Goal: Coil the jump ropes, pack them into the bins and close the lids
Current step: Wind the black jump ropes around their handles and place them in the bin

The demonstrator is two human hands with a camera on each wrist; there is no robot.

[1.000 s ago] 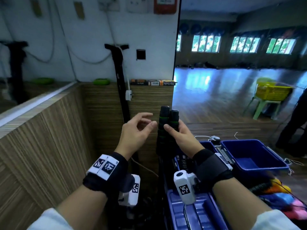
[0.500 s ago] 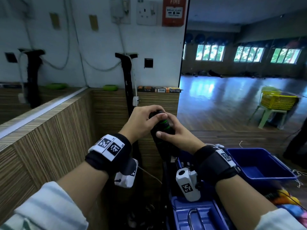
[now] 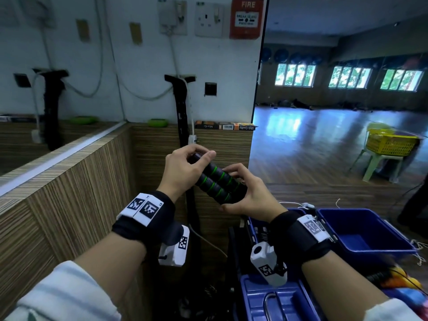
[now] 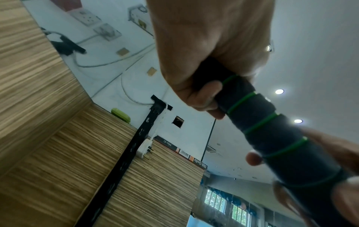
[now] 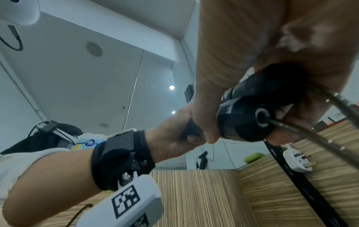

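Two black jump rope handles with green rings (image 3: 216, 181) lie side by side, tilted, held in the air between both hands. My left hand (image 3: 185, 165) pinches their far upper end with thumb and curled fingers. My right hand (image 3: 245, 193) wraps round their near lower end. In the left wrist view the handles (image 4: 272, 130) run from my left hand (image 4: 204, 76) toward the lower right. In the right wrist view the handle caps (image 5: 250, 113) show, with black cords (image 5: 303, 135) leaving them. An open blue bin (image 3: 361, 232) stands low at the right.
A blue lid with a metal handle (image 3: 278, 302) lies below my right wrist. A wood-panelled ledge (image 3: 81, 181) runs along the left and ahead. A black pole (image 3: 183, 126) leans on the wall. Coloured items (image 3: 403, 286) lie at the lower right. A yellow basket (image 3: 391, 144) sits on a green chair.
The handles stood upright in my right hand with the left hand open beside them. The left hand has taken hold of their top, and both hands have tilted them over.
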